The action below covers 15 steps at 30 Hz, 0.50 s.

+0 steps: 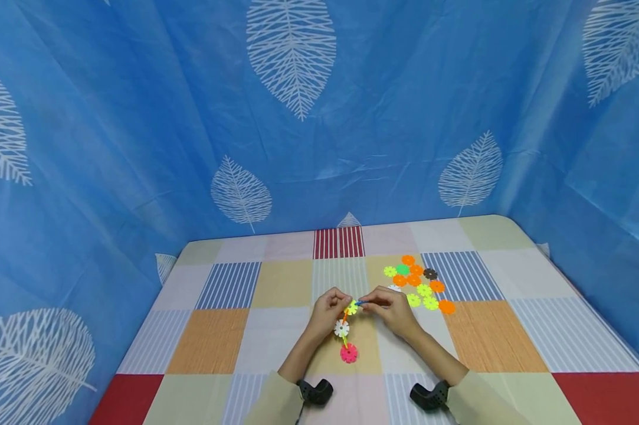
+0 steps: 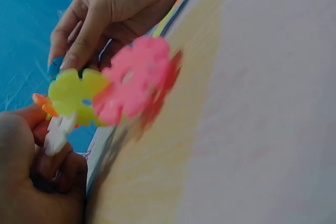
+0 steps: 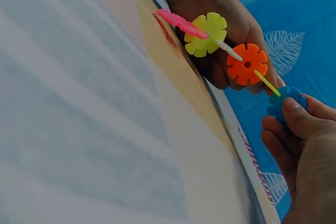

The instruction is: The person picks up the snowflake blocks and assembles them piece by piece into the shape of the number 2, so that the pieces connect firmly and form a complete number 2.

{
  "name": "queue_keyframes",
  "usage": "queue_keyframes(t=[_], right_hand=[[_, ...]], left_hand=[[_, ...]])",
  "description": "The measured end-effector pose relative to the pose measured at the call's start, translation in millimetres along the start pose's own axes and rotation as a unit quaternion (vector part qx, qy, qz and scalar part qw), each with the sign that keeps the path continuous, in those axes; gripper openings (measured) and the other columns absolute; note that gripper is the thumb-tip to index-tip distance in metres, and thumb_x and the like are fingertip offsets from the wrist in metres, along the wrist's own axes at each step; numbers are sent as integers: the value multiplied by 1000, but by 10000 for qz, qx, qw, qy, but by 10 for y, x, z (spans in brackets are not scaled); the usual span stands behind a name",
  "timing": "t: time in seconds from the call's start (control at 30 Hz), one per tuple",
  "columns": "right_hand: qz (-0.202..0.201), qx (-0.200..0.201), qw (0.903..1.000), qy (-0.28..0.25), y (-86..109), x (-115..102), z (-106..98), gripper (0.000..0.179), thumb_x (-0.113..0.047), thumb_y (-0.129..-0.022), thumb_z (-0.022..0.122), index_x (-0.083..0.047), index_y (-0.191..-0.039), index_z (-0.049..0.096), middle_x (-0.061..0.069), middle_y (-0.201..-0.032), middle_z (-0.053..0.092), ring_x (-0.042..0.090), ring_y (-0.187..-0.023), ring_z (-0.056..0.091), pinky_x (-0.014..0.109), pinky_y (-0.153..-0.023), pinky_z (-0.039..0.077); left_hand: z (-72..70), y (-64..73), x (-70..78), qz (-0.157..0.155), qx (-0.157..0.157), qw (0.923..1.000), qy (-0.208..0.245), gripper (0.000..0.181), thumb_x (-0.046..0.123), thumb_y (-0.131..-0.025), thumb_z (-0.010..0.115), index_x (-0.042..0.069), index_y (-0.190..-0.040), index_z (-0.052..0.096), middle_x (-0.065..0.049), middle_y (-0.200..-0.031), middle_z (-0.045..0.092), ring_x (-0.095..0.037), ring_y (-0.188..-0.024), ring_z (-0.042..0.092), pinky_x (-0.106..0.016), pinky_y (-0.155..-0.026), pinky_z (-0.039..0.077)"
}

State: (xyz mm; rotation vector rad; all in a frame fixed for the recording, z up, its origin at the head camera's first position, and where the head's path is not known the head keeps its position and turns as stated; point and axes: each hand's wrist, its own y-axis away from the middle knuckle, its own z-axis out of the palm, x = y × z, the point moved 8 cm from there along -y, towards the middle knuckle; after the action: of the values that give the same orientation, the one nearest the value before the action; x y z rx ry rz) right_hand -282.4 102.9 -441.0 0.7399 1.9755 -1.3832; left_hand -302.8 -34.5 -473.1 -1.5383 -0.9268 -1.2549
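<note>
Five linked discs (image 1: 337, 331) are held by the left hand (image 1: 327, 313); the right hand (image 1: 392, 309) pinches a blue disc (image 3: 276, 107) at their yellow end; loose discs (image 1: 415, 280) lie on the bench (image 1: 497, 336).

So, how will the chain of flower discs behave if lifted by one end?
The chain is probably fairly stiff: its pink disc juts out ungripped. It should feel light, as the discs look thin. Pushed sideways, it might separate, since they only seem slotted together.
</note>
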Motion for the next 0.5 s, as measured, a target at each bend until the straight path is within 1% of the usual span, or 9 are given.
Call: queue_keyframes(t=[0.07, 0.17, 0.3, 0.4, 0.5], right_hand=[[-69, -22, 10000, 64, -2, -21, -3, 12, 15, -74, 66, 7, -83, 67, 19, -77, 63, 29, -65, 64, 29, -63, 54], [-297, -98, 9993, 208, -1, -69, 3, 15, 17, -72, 67, 6, -82, 68, 16, -74, 63, 28, -63, 64, 27, -63, 54], [-616, -111, 9972, 415, 8, -130, 11, 18, 18, -68, 70, 5, -81, 69, 14, -71, 64, 26, -63, 64, 25, -61, 53], [-694, -54, 9963, 511, 14, -142, 12, 19, 18, -68, 70, 5, -83, 69, 14, -72, 64, 25, -64, 64, 26, -61, 53], [-584, 58, 9968, 537, 18, -120, -4, 19, 17, -70, 69, 4, -83, 68, 14, -75, 65, 25, -66, 64, 26, -62, 53]], left_hand=[[15, -5, 15, 78, -98, 9999, -32, 18, 1, -92, 53, -17, -90, 52, 1, -58, 44, -4, -51, 38, -15, -47, 32], [35, -14, 35, 160, -269, 9992, -265, 17, 1, -92, 53, -15, -88, 52, 1, -58, 42, -3, -51, 37, -15, -48, 32], [58, -18, 41, 151, -478, 9975, -506, 17, 3, -92, 53, -13, -87, 52, 1, -58, 40, -3, -51, 36, -16, -49, 32], [52, -14, 22, 45, -416, 9982, -419, 17, 3, -92, 53, -14, -89, 52, 1, -58, 41, -4, -52, 37, -16, -49, 33], [33, -4, 14, -6, -214, 9995, -247, 17, 3, -92, 54, -15, -91, 54, 0, -61, 45, -4, -53, 40, -16, -50, 35]])
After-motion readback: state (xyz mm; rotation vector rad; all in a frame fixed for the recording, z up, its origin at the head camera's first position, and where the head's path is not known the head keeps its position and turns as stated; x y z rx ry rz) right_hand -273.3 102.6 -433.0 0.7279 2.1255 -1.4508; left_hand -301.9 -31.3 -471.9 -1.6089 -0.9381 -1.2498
